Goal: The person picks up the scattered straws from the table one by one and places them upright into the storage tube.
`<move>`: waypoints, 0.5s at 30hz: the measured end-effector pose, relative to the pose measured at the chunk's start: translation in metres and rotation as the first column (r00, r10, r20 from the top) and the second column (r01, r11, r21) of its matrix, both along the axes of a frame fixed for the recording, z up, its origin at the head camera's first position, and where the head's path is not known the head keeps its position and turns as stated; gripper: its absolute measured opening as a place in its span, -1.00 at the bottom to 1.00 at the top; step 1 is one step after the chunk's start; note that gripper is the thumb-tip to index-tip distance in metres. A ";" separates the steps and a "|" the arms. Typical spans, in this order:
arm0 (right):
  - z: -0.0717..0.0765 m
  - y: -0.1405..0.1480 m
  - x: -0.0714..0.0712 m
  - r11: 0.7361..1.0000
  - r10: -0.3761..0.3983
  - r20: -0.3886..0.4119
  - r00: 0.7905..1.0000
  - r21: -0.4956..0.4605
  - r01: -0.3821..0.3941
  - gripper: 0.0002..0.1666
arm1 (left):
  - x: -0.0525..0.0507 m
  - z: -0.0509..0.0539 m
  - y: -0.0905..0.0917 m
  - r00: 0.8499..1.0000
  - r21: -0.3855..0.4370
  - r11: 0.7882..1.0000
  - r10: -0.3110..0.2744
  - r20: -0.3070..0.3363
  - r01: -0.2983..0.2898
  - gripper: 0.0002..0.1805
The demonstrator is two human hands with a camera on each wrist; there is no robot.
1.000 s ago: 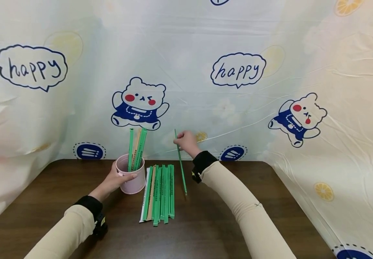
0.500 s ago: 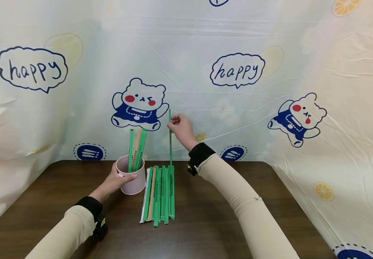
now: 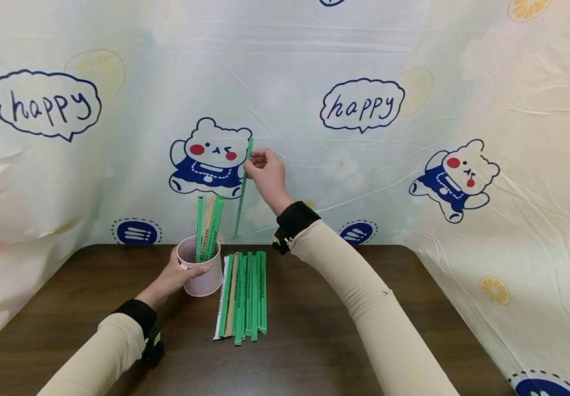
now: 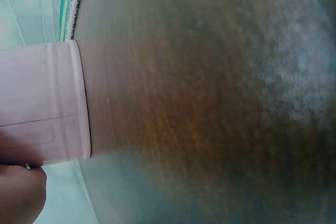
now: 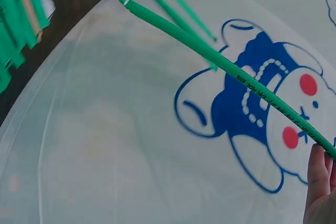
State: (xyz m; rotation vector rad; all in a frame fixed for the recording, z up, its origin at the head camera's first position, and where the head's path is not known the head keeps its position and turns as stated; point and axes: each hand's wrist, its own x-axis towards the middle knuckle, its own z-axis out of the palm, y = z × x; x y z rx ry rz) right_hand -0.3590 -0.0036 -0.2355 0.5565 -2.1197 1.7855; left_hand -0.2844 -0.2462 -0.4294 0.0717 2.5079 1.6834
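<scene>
"While the right hand pinches that straw near its top, where does the straw hang?"

"Clear of the tabletop row, to the right of the cup — apart from the straws standing inside. The left hand grips the cup, thumb across its front; its other fingers are mostly hidden."

"How would it handle?"

"Light and fairly stiff, I'd judge, but easily creased — a gentle pinch near one end suits."

"Does another view add anything?"

"The right wrist's shows print along the straw and a pointed lower tip, neither clear from the head."
</scene>
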 end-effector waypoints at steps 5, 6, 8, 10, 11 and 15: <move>0.000 -0.014 0.004 0.991 0.066 0.041 0.997 -0.121 -0.061 -0.69 | 0.000 0.001 0.001 1.000 0.004 1.000 0.005 -0.014 -0.005 0.18; -0.001 -0.017 0.005 0.989 0.071 0.048 0.996 -0.135 -0.064 -0.69 | 0.000 0.000 0.001 1.000 0.004 1.000 0.005 -0.014 -0.005 0.18; -0.004 -0.022 0.007 0.987 0.076 0.053 0.996 -0.148 -0.067 -0.70 | 0.000 0.000 0.001 1.000 0.000 1.000 0.005 -0.012 -0.005 0.18; -0.007 -0.026 0.009 0.987 0.082 0.057 0.995 -0.144 -0.073 -0.72 | 0.000 -0.001 0.000 1.000 -0.003 1.000 0.006 -0.008 -0.006 0.18; -0.009 -0.028 0.009 0.987 0.086 0.057 0.995 -0.140 -0.078 -0.73 | 0.001 0.000 0.001 1.000 -0.002 1.000 0.006 -0.008 -0.006 0.18; -0.019 -0.032 0.012 0.990 0.106 0.059 0.993 -0.101 -0.100 -0.73 | 0.001 0.000 0.000 1.000 0.000 1.000 0.001 -0.011 -0.001 0.18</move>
